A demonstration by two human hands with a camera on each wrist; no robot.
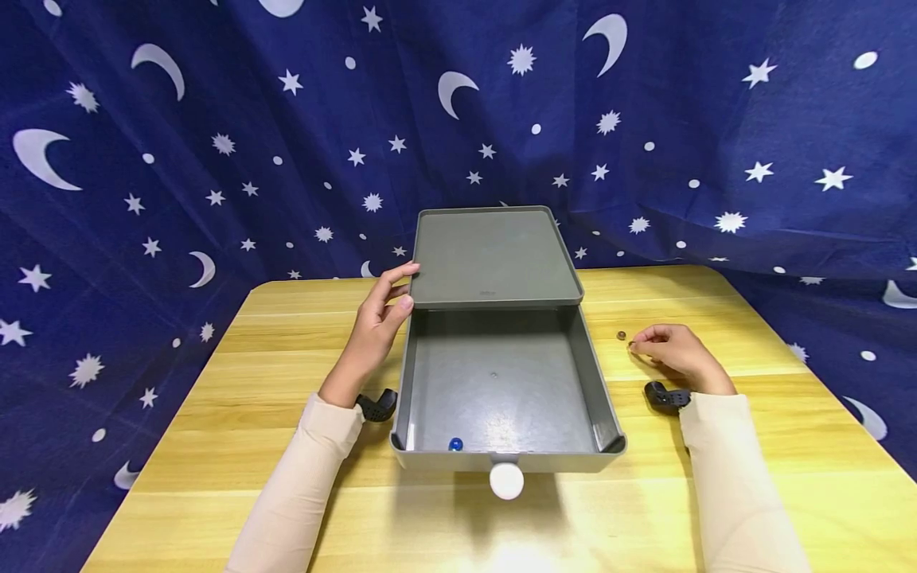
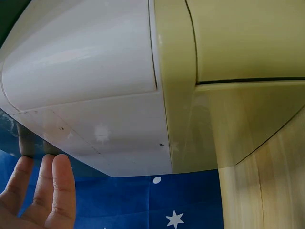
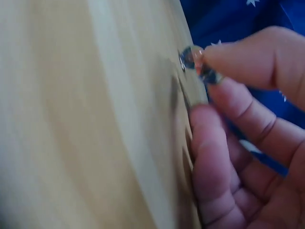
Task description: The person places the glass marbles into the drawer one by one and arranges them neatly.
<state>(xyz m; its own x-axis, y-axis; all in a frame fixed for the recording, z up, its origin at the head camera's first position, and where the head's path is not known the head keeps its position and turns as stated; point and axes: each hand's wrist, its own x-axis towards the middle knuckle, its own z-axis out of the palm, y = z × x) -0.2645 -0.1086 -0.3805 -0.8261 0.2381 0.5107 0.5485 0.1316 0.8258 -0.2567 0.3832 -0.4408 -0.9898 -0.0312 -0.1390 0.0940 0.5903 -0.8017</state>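
Note:
A grey drawer (image 1: pixel 501 382) is pulled out toward me from a unit with a flat grey top (image 1: pixel 494 255). Inside it, by the front wall, sits a blue marble (image 1: pixel 455 444). My left hand (image 1: pixel 380 317) rests its fingertips against the unit's left side; in the left wrist view, its fingers (image 2: pixel 62 183) are straight by that wall. On the right, my right hand (image 1: pixel 669 348) pinches a small glass marble (image 3: pixel 209 75) between thumb and finger, low at the table. Another marble (image 1: pixel 621 335) lies on the table just beyond those fingertips.
A white round knob (image 1: pixel 506 481) sticks out from the drawer front. The wooden table (image 1: pixel 251 446) extends to both sides. Behind it hangs a blue curtain (image 1: pixel 286 119) with moons and stars. Pale and yellowish unit panels (image 2: pixel 86 124) fill much of the left wrist view.

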